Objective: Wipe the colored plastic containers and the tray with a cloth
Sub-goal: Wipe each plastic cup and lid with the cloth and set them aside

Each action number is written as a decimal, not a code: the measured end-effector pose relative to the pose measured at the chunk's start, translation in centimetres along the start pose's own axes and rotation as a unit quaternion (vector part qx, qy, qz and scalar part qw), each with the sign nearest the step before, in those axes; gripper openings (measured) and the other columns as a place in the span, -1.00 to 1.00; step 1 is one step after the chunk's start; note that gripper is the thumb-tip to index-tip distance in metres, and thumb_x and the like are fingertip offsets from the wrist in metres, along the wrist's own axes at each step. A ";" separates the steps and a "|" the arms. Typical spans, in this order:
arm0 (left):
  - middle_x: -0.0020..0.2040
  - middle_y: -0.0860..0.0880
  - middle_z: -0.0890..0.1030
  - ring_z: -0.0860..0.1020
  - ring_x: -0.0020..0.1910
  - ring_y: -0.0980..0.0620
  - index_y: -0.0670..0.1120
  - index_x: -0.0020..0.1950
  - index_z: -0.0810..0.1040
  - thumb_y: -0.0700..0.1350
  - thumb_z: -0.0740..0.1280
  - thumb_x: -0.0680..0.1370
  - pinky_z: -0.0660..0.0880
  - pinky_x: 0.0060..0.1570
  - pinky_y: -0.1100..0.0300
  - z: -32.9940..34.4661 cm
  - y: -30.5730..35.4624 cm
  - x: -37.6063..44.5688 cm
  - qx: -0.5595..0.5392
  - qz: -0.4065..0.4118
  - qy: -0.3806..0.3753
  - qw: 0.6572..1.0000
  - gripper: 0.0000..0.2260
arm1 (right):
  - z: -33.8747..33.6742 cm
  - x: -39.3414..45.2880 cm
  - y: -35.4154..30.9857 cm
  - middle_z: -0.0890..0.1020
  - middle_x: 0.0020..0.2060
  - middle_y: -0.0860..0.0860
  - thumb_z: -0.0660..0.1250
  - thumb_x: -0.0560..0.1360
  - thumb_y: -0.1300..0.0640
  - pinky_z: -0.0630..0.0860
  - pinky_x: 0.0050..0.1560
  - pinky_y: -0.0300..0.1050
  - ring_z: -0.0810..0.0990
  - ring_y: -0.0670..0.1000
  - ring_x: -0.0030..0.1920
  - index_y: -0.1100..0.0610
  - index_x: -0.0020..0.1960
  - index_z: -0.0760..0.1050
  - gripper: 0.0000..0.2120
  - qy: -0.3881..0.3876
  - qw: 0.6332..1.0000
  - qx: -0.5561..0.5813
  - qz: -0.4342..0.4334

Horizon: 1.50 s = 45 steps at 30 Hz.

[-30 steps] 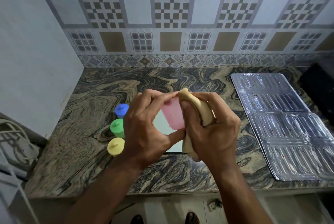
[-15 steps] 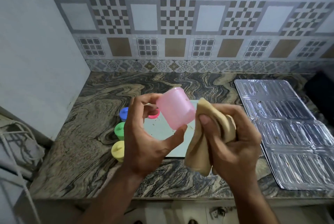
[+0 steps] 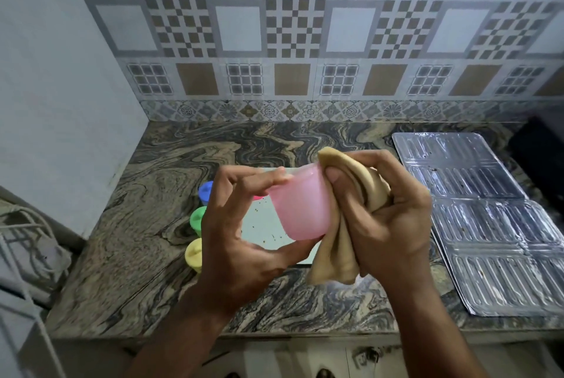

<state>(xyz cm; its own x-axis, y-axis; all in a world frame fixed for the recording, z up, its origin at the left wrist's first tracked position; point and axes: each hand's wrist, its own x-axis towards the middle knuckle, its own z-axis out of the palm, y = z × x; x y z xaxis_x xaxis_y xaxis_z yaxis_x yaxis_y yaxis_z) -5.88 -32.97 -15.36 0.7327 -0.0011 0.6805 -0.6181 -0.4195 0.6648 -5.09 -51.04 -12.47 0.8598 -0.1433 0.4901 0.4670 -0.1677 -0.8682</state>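
Marbled stone countertop [image 3: 128, 255] below a patterned tile wall, seen from above.

Small translucent pink plastic container [image 3: 300, 205] held up over the counter, roughly centre of view, above the pale flat tray [image 3: 262, 225]. Its long axis is tilted: one end up toward the wall, the other down toward the person; which end is the mouth I cannot tell.

Left hand [image 3: 241, 234] grips it end to end: fingertips curled on the upper edge, thumb under the lower end. Fingers bent round the cup, nothing else in that hand.

Right hand [image 3: 387, 212] is closed round a bunched tan cloth [image 3: 345, 225], thumb pinning a fold against the cup's upper right side. Loose cloth hangs below that hand. So the cup lies directly left of the cloth grip, touching it; cloth meets the right flank only.

Judgement: wiping of the pink cup is under way. The next stroke likely needs the left hand to turn the cup about its tilted axis, or the cloth to sweep round it.

Outward: blue plastic container [image 3: 206, 191], green plastic container [image 3: 198, 220] and yellow plastic container [image 3: 194, 255] stand in a row just left of the tray, partly hidden by the left hand. Specks of debris on the tray.

Ribbed silver foil sheet [image 3: 488, 225] lies well to the right.
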 end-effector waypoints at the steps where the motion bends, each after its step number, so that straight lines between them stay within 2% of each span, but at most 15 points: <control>1: 0.16 -0.03 0.50 0.56 0.15 -0.09 0.02 0.26 0.55 0.02 0.72 0.27 0.52 0.07 0.10 0.1 0.0 0.0 -0.024 -0.007 0.006 1.000 -0.36 | -0.2 0.2 0.2 0.75 -0.13 -0.11 0.51 0.52 0.22 0.59 -0.12 -0.24 0.71 -0.12 -0.16 0.09 0.03 0.68 -0.88 -0.006 1.000 0.005 0.011; 3: 0.16 -0.09 0.51 0.56 0.13 -0.15 0.12 0.23 0.50 0.01 0.70 0.27 0.53 0.06 0.00 0.4 -0.1 -0.1 -0.084 -0.044 0.026 0.995 -0.38 | -0.5 0.1 0.7 0.74 -0.17 -0.10 0.52 0.50 0.22 0.57 -0.16 -0.26 0.67 -0.14 -0.21 0.09 0.00 0.67 -0.89 -0.019 0.999 0.000 0.030; 6: 0.21 -0.21 0.53 0.60 0.14 -0.16 0.17 0.21 0.42 -0.09 0.66 0.28 0.56 0.08 -0.32 0.9 -0.4 0.2 -0.183 -0.127 0.053 0.973 -0.38 | -0.4 -1.0 1.1 0.70 -0.24 -0.11 0.50 0.49 0.24 0.53 -0.21 -0.33 0.62 -0.20 -0.26 0.16 -0.02 0.64 -0.91 0.005 0.999 0.029 0.043; 8: 0.30 -0.13 0.51 0.63 0.20 -0.11 0.11 0.27 0.40 -0.15 0.63 0.31 0.59 0.13 -0.28 1.0 -0.3 0.3 -0.219 -0.138 0.052 0.964 -0.35 | -0.1 -1.7 0.9 0.69 -0.21 -0.14 0.49 0.50 0.24 0.53 -0.18 -0.35 0.62 -0.20 -0.23 0.15 0.00 0.62 -0.90 0.030 0.998 0.059 0.017; 11: 0.35 0.11 0.54 0.63 0.30 -0.07 0.05 0.35 0.38 -0.23 0.58 0.37 0.62 0.20 -0.06 1.2 0.1 0.2 -0.256 -0.129 0.017 0.958 -0.36 | 0.4 -2.6 0.3 0.68 -0.16 -0.16 0.46 0.50 0.22 0.53 -0.15 -0.36 0.63 -0.21 -0.20 0.12 0.02 0.60 -0.88 0.040 0.998 0.040 -0.030; 14: 0.38 0.09 0.57 0.57 0.38 -0.14 0.06 0.37 0.42 -0.22 0.58 0.39 0.55 0.32 -0.23 1.3 -0.4 0.2 -0.256 -0.137 0.004 0.957 -0.37 | 0.6 -2.9 0.0 0.68 -0.15 -0.14 0.48 0.49 0.18 0.54 -0.14 -0.35 0.64 -0.21 -0.20 0.07 0.03 0.60 -0.87 0.042 0.998 0.000 -0.048; 16: 0.38 0.00 0.55 0.55 0.38 -0.16 0.13 0.38 0.49 -0.13 0.61 0.38 0.53 0.31 -0.30 1.0 -0.8 0.2 -0.184 -0.123 0.012 0.975 -0.38 | 0.5 -2.9 0.3 0.70 -0.14 -0.12 0.49 0.50 0.16 0.55 -0.15 -0.30 0.65 -0.17 -0.20 0.00 0.04 0.60 -0.84 0.042 0.997 -0.032 -0.052; 20: 0.28 0.00 0.53 0.56 0.21 0.03 0.14 0.39 0.51 0.04 0.62 0.35 0.54 0.17 0.13 0.2 -1.0 0.4 -0.031 -0.089 0.005 0.996 -0.37 | 0.0 -2.9 0.9 0.69 -0.12 -0.08 0.51 0.51 0.14 0.57 -0.17 -0.15 0.66 -0.09 -0.17 0.06 0.06 0.64 -0.86 0.022 0.991 -0.108 -0.072; 24: 0.12 0.02 0.49 0.52 0.06 0.19 0.12 0.34 0.55 0.12 0.60 0.32 0.44 0.07 0.39 -0.4 -0.6 0.6 0.067 -0.064 -0.019 0.995 -0.39 | 0.0 -2.6 0.5 0.67 -0.12 -0.08 0.54 0.52 0.15 0.56 -0.16 -0.13 0.66 -0.06 -0.15 0.16 0.06 0.68 -0.85 -0.001 0.982 -0.155 -0.106; 27: 0.08 0.06 0.46 0.50 0.08 0.24 0.10 0.32 0.58 0.06 0.57 0.29 0.39 0.06 0.49 -0.2 0.0 0.4 0.079 -0.047 -0.025 0.995 -0.41 | 0.4 -2.1 -0.4 0.67 -0.15 -0.06 0.55 0.51 0.15 0.55 -0.16 -0.17 0.66 -0.08 -0.15 0.17 0.04 0.69 -0.86 -0.006 0.979 -0.170 -0.111; 30: 0.06 0.02 0.47 0.51 0.07 0.20 0.08 0.31 0.58 0.05 0.58 0.29 0.42 0.06 0.41 -0.2 0.1 0.2 0.070 -0.026 -0.008 0.997 -0.41 | 0.7 -1.4 -0.9 0.72 -0.10 -0.10 0.54 0.52 0.14 0.58 -0.09 -0.17 0.69 -0.09 -0.10 0.13 0.04 0.69 -0.88 0.020 0.984 -0.154 -0.089; 33: 0.10 -0.04 0.50 0.56 0.11 0.02 0.11 0.30 0.54 0.04 0.64 0.29 0.53 0.08 0.12 -0.2 -0.3 -0.1 0.019 -0.040 -0.001 0.999 -0.40 | 0.7 -0.7 -0.7 0.73 -0.09 -0.12 0.51 0.53 0.14 0.61 -0.10 -0.14 0.70 -0.08 -0.10 0.10 0.05 0.68 -0.89 0.041 0.992 -0.112 -0.048; 39: 0.19 -0.21 0.59 0.60 0.18 -0.19 0.04 0.23 0.44 -0.18 0.60 0.31 0.53 0.22 -0.33 1.2 -0.3 -0.3 -0.206 -0.155 0.056 0.965 -0.43 | 0.8 -2.9 -0.7 0.68 -0.14 -0.06 0.51 0.54 0.09 0.54 -0.20 -0.28 0.66 -0.13 -0.19 0.01 0.08 0.59 -0.84 0.029 0.989 -0.100 -0.108; 42: 0.29 -0.06 0.58 0.61 0.28 -0.20 0.03 0.31 0.43 -0.20 0.63 0.32 0.54 0.31 -0.26 1.3 -0.1 -0.2 -0.240 -0.164 0.035 0.956 -0.36 | 0.7 -3.5 -0.4 0.66 -0.18 -0.01 0.51 0.54 0.12 0.50 -0.23 -0.22 0.61 -0.02 -0.22 0.13 0.05 0.65 -0.88 0.025 0.984 -0.116 -0.134; 45: 0.28 -0.03 0.59 0.62 0.26 -0.11 0.16 0.28 0.50 -0.09 0.65 0.33 0.57 0.26 -0.19 0.7 -0.2 0.0 -0.138 -0.123 0.032 0.982 -0.41 | 0.4 -3.2 -0.3 0.66 -0.21 0.03 0.55 0.50 0.21 0.46 -0.18 -0.32 0.58 -0.11 -0.21 0.21 0.02 0.68 -0.87 0.019 0.979 -0.145 -0.138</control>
<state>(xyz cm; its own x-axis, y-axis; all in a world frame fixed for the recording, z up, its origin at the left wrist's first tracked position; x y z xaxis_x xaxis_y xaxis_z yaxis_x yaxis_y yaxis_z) -5.54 -33.49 -15.71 0.8551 0.1305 0.5018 -0.4855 -0.1381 0.8633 -7.93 -50.12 -13.77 0.6979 -0.0886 0.7107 0.5975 -0.4753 -0.6459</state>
